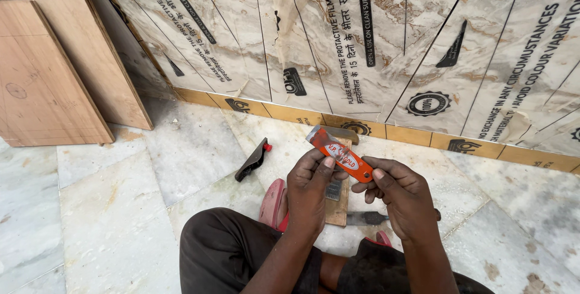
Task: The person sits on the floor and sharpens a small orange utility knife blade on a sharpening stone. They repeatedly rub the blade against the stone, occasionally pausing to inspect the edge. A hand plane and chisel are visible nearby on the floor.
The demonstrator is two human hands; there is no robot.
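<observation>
Both of my hands hold an orange-handled scraper (pixel 339 154) with a short metal blade pointing up and left. My left hand (pixel 311 186) grips its middle from below, thumb on the handle. My right hand (pixel 400 194) pinches the handle's lower right end. Below the hands a small wooden block (pixel 338 204) lies on the floor with a dark metal tool (pixel 365 218) beside it.
A black tool with a red tip (pixel 254 159) lies on the marble floor (pixel 121 209) to the left. A film-covered laminated panel (pixel 362 40) stands ahead. Plywood boards (pixel 48 70) lean at the far left. My knees and red sandals (pixel 272 203) fill the bottom.
</observation>
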